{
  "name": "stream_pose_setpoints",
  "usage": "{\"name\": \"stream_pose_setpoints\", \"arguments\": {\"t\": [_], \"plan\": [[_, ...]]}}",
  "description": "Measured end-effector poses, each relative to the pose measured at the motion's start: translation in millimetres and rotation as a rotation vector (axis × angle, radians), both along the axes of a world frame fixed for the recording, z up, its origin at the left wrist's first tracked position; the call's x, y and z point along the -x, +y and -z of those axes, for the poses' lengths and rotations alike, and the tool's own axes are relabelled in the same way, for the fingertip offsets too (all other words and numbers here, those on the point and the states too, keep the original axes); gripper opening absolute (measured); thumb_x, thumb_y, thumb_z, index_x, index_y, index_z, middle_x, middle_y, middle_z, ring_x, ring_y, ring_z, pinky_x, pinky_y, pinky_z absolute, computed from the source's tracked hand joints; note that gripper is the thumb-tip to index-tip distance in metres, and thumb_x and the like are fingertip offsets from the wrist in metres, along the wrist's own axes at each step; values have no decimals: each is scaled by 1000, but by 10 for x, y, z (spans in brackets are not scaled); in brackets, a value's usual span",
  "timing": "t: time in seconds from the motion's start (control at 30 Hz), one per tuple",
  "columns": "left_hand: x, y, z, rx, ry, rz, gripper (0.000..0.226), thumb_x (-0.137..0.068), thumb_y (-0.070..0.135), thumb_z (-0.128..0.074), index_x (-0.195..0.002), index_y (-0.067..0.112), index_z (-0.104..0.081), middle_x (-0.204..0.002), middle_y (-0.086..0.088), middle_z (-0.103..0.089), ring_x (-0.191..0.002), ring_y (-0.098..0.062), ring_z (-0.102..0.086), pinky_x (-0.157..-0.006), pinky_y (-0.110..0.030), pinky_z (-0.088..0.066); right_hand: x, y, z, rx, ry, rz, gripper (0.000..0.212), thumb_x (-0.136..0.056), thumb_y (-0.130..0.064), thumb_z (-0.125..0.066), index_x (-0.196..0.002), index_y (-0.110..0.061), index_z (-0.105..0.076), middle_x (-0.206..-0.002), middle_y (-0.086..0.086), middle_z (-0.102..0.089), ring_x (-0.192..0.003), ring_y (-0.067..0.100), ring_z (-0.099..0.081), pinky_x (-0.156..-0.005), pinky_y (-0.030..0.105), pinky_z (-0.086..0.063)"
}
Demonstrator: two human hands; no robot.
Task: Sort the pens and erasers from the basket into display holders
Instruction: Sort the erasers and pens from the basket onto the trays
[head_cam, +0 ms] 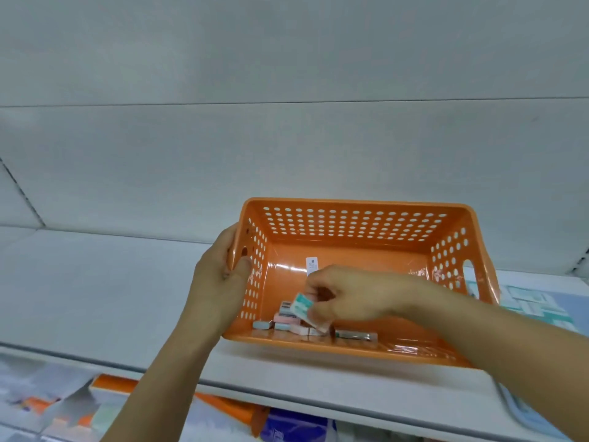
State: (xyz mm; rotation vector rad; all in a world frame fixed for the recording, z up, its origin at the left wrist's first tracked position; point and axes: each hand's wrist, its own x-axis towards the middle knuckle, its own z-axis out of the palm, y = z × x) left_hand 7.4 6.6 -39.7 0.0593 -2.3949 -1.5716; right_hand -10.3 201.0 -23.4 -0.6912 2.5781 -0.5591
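Head view: an orange perforated basket [350,224] sits tilted toward the camera on a white shelf [95,298], its near edge low. The left hand [220,272] grips the basket's left end, thumb hooked through the handle slot and fingers curled round the outside wall. The right hand [347,298] reaches inside the basket and pinches a teal-and-white wrapped eraser [301,306] between thumb and fingertips, lifted just above the rest. Several more erasers [287,322], pink, grey and pale blue, lie bunched along the basket's near wall; one grey one [355,334] lies a little apart to the right. A white sticker [311,264] sits on the basket floor. Beneath the shelf, blurred packaged goods [63,406] show.
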Motion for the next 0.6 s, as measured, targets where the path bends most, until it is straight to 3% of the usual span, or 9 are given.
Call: {"name": "stream_pose_setpoints", "arguments": {"t": [0.1,0.23,0.33,0.4,0.47,0.53,0.6], "plan": [[10,6,-1,13,10,-13,29,-101,30,-47,-124,45,-41,-106,19,-54,-79,-3,-59,-60,-14,-44,27,-147,57,52,-104,-8,33,-93,-40,-58,-120,-21,-54,-111,-7,-57,-100,12,-56,-86,29,-49],[36,11,-5,35,21,-32,35,-101,31,-47,-135,37,-43,-111,17,-52,-84,-4,-58,-65,-15,-43,46,-284,89,-20,-162,-75,55,-94,-54,-49,-142,-32,-38,-145,-7,-40,-130,15,-41,-109,39,-37],[54,23,-14,33,27,-34,34,-101,30,-46,-134,36,-44,-107,19,-52,-78,2,-56,-62,-10,-41,31,-384,99,-84,-116,-32,52,-94,-56,-46,-136,-25,-47,-136,2,-47,-117,20,-51,-103,39,-44],[69,37,-20,25,19,-37,35,-102,30,-45,-136,35,-45,-111,16,-53,-86,-5,-58,-70,-17,-45,23,-427,95,-124,-82,-2,48,-95,-55,-45,-125,-18,-53,-124,4,-54,-104,20,-58,-94,39,-51],[87,45,-28,27,2,-48,36,-102,30,-46,-138,34,-44,-113,14,-53,-94,-9,-57,-76,-24,-46,23,-441,104,-125,-59,5,39,-95,-51,-46,-115,-18,-51,-116,3,-55,-99,20,-57,-86,35,-49],[102,44,-31,19,-1,-54,36,-102,28,-46,-137,34,-45,-112,14,-53,-93,-8,-57,-71,-20,-45,28,-439,113,-87,-47,23,31,-95,-48,-48,-109,-19,-49,-109,1,-55,-94,18,-54,-79,31,-44],[108,45,-37,18,-3,-55,35,-102,26,-47,-136,34,-46,-111,14,-54,-92,-8,-57,-66,-16,-42,32,-443,119,-61,-63,72,37,-93,-48,-52,-114,-17,-51,-109,0,-56,-92,17,-55,-78,30,-45]]}}
